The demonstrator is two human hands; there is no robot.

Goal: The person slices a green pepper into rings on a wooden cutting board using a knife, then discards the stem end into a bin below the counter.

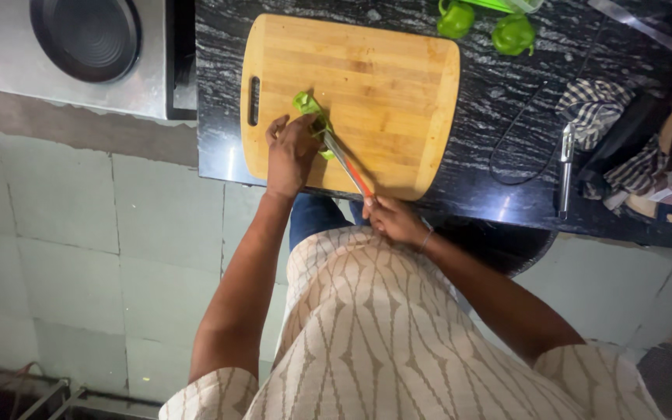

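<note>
Pepper (306, 103) sits pinned on the board (398, 85) under curled left hand (289, 152); right hand (392, 218) grips the knife (345, 162); best keep fingertips tucked back, blade strokes short.

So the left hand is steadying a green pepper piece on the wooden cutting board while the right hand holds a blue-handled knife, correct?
Not quite: the knife has a red-orange handle, not blue, as the head view shows. The rest holds: the left hand steadies the green pepper piece on the wooden cutting board, and the right hand grips the knife.
</note>
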